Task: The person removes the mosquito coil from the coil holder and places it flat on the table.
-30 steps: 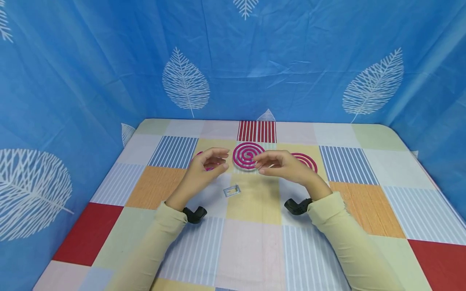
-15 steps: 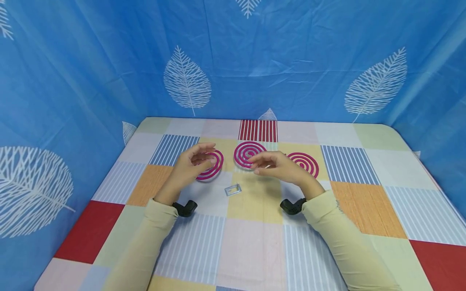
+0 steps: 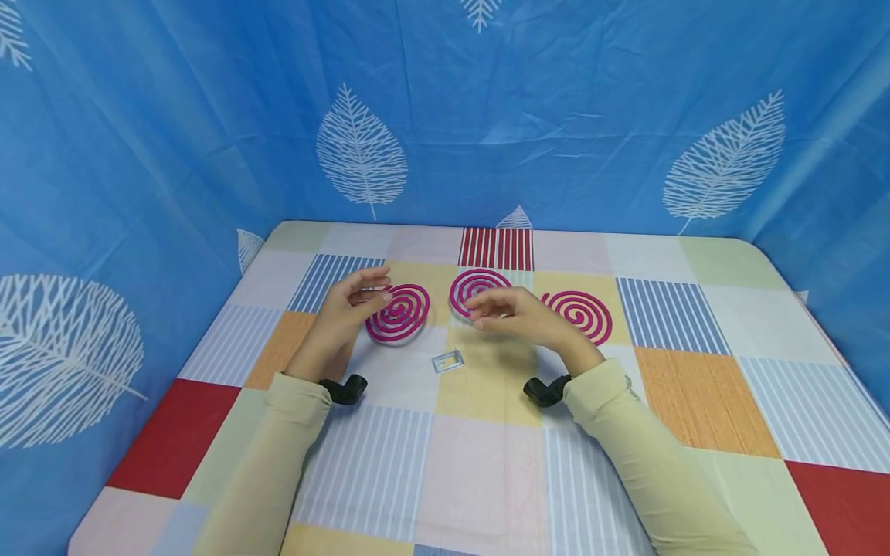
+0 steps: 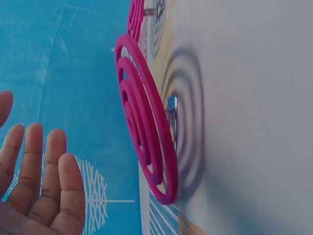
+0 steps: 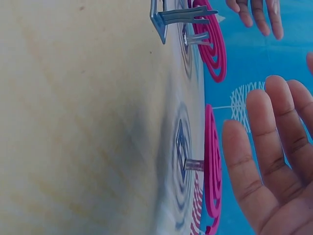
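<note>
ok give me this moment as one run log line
left hand: empty, near left coil; right hand: empty, near middle coil; both coils: on metal stands; right coil: support unclear; bare stand: on tablecloth

The camera on my head looks forward and down, far enough back to take in my left hand [image 3: 343, 307], my right hand [image 3: 520, 315] and the tabletop [image 3: 480, 479]. My wrist cameras sit low and closer, tipped sideways, facing across to the blue curtain [image 3: 556, 147]; both share the left coil [image 3: 399, 311] and middle coil [image 3: 477, 285].
</note>
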The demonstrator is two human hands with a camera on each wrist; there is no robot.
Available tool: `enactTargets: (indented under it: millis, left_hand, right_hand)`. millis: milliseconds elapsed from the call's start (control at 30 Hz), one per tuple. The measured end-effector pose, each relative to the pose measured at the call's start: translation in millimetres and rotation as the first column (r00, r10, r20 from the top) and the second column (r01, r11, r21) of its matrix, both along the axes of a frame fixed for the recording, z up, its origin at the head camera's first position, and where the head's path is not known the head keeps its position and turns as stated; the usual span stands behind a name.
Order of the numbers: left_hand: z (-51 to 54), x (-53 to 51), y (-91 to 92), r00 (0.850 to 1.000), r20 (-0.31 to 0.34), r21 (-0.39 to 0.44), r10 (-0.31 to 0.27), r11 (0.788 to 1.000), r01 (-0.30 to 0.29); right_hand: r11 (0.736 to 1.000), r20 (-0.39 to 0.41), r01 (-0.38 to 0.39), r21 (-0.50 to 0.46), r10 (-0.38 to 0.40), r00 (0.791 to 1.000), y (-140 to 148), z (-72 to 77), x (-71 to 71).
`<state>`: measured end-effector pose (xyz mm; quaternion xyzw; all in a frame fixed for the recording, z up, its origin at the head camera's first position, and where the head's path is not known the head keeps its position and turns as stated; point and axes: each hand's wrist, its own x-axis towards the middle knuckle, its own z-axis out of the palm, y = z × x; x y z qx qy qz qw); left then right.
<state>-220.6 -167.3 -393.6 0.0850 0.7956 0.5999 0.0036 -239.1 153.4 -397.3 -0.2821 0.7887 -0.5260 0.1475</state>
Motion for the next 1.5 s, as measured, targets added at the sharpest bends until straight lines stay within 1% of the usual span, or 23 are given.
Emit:
enactTargets:
  millis: [100,233,333,467,567,667,767,900,1033,1167,1267,1300,1400,1500]
  left_hand:
    - [-2.3,-2.3,-3.5,1.000,0.014,0.003,0.020,1.000,-0.020]
    - [-3.8,-4.6,-7.8,0.999,0.039,0.004,0.029,1.000,-0.029]
    - [-4.9,-5.9,-10.6,0.997,0.075,0.010,0.035,0.999,-0.036]
    - [-6.2,-7.1,-13.9,0.992,0.114,-0.006,0.045,0.999,-0.045]
    - [-8.1,-8.7,-17.7,0.989,0.143,-0.034,0.050,0.998,-0.045]
    - [-10.3,-10.8,-22.5,0.982,0.180,-0.053,0.049,0.998,-0.040]
    - [-10.9,-11.5,-27.1,0.974,0.223,-0.056,0.031,0.998,-0.019]
    - [-10.4,-11.4,-30.4,0.962,0.274,-0.034,0.005,0.999,0.005]
    - [-10.1,-11.7,-30.9,0.952,0.307,-0.034,0.004,0.999,0.007]
    - [-11.6,-12.6,-31.2,0.935,0.356,-0.035,0.011,0.999,0.002]
    - [-12.6,-12.5,-31.9,0.918,0.396,-0.013,0.003,1.000,0.002]
    - [-12.9,-12.5,-32.4,0.915,0.403,-0.008,-0.002,1.000,0.005]
    - [-13.7,-12.8,-33.8,0.915,0.403,-0.022,-0.012,0.999,0.023]
    - [-14.4,-13.8,-34.7,0.917,0.399,-0.059,-0.014,0.997,0.041]
  right_hand:
    - [1.000,-0.005,0.000,0.019,0.000,1.000,-4.9,1.3,-1.9]
    - [0.999,0.002,-0.014,0.034,0.014,1.000,-10.4,2.5,-5.4]
    - [0.999,0.003,-0.034,0.033,0.034,0.999,-13.4,1.2,-9.2]
    - [0.998,0.020,-0.057,0.025,0.057,0.998,-17.5,-0.1,-13.9]
    - [0.998,0.048,-0.060,0.033,0.059,0.997,-21.4,1.1,-16.4]
    - [0.996,0.067,-0.067,0.057,0.063,0.996,-25.2,2.9,-19.3]
    - [0.994,0.085,-0.084,0.069,0.078,0.993,-28.3,4.6,-22.1]
    - [0.991,0.097,-0.115,0.073,0.107,0.989,-31.1,6.6,-25.2]
    - [0.987,0.102,-0.119,0.103,0.109,0.989,-33.8,8.5,-28.6]
    - [0.985,0.122,-0.097,0.140,0.080,0.989,-37.7,11.0,-32.6]
    - [0.982,0.131,-0.090,0.167,0.068,0.989,-41.5,12.7,-35.4]
    - [0.980,0.132,-0.090,0.176,0.067,0.989,-42.8,13.1,-36.3]
    - [0.975,0.140,-0.093,0.201,0.065,0.988,-47.0,14.0,-38.7]
    - [0.973,0.148,-0.100,0.209,0.070,0.986,-51.1,15.0,-40.5]
